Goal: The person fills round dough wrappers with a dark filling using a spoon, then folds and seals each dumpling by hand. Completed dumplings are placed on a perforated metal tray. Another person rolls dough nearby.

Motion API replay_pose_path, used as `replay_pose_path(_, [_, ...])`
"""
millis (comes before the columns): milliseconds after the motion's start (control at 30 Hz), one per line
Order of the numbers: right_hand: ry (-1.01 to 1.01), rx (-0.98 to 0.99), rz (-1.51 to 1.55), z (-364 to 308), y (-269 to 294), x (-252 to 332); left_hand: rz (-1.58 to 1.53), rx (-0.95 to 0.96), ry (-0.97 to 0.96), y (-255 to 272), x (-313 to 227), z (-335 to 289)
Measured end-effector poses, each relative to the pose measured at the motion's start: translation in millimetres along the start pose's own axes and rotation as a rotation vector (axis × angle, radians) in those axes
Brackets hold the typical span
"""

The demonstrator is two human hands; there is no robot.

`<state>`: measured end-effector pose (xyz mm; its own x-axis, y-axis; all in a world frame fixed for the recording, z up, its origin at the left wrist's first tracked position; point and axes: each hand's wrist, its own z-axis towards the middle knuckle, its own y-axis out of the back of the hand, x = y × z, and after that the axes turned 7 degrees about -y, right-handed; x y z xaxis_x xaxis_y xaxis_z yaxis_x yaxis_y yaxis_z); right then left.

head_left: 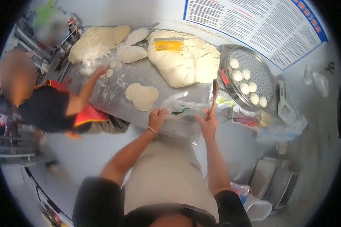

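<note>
Both of my hands are over the near edge of the metal worktable, with a clear plastic bag [183, 107] stretched between them. My left hand [157, 118] pinches the bag's left side. My right hand [207, 123] grips its right side; something green shows through the plastic. A curved wooden stick [215, 93] rises from beside my right fingers, and I cannot tell whether they hold it. Left of the bag, a flat piece of dough [142, 96] lies on the table. Behind sits a large mound of dough [185, 62] with a yellow scraper [168, 44] on top.
A round perforated steamer tray [261, 68] at right holds several white dough balls [237, 75]; a white scale [286, 110] stands beyond it. At left, a co-worker's hand [101, 71] touches small floured dough pieces. More dough [98, 42] and a flour scoop [137, 36] lie at the back.
</note>
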<state>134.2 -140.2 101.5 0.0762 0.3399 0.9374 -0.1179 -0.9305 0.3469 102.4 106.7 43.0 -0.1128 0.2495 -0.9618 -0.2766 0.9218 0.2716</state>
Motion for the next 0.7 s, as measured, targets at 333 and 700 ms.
replay_pose_path(333, [0.084,0.294,-0.272,99,8,-55,-0.872,-0.277,0.279,-49,-76,-40])
replay_pose_path(700, [-0.647,0.672,0.314,76,73,-113,-1.407,-0.430,0.567,-49,-7,-11])
